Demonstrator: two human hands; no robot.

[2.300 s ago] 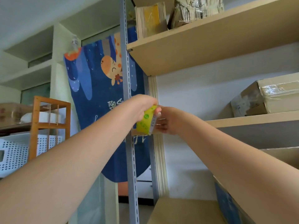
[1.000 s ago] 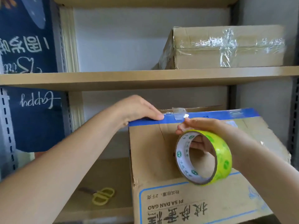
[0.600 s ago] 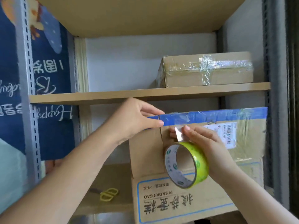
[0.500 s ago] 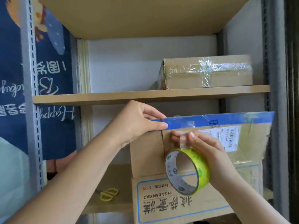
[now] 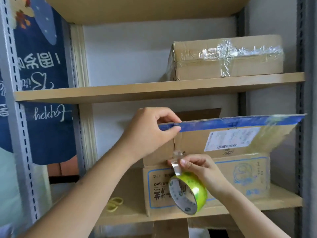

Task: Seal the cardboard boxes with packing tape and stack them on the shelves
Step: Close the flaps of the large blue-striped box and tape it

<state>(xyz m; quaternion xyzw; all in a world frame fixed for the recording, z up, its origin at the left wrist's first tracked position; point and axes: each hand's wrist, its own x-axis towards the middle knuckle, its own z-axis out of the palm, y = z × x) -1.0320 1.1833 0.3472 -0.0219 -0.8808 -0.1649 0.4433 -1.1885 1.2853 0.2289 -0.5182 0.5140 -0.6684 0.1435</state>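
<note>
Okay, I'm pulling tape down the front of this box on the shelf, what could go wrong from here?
The clear strip looks crumpled where your right hand pinches it, so it may stick to itself. The tape roll dangles and could twist the strip. Your left hand alone pins the blue-edged flap; it may spring up if released.

Open box (image 5: 197, 182): I see it standing on the lower shelf (image 5: 257, 201), towards the right.
Raised flap (image 5: 236, 134): above the open box's front, under the middle shelf (image 5: 120, 91).
Left hand (image 5: 151, 133): at the flap's left end.
Right hand (image 5: 202, 167): lower, in front of the box face.
Tape roll (image 5: 188, 193): just below my right hand, before the box.
Scissors (image 5: 114, 204): on the lower shelf, left of the box.
Taped box (image 5: 226, 57): on the middle shelf, right side.
Hanging cloth (image 5: 39, 83): behind the left upright (image 5: 17, 117).
</note>
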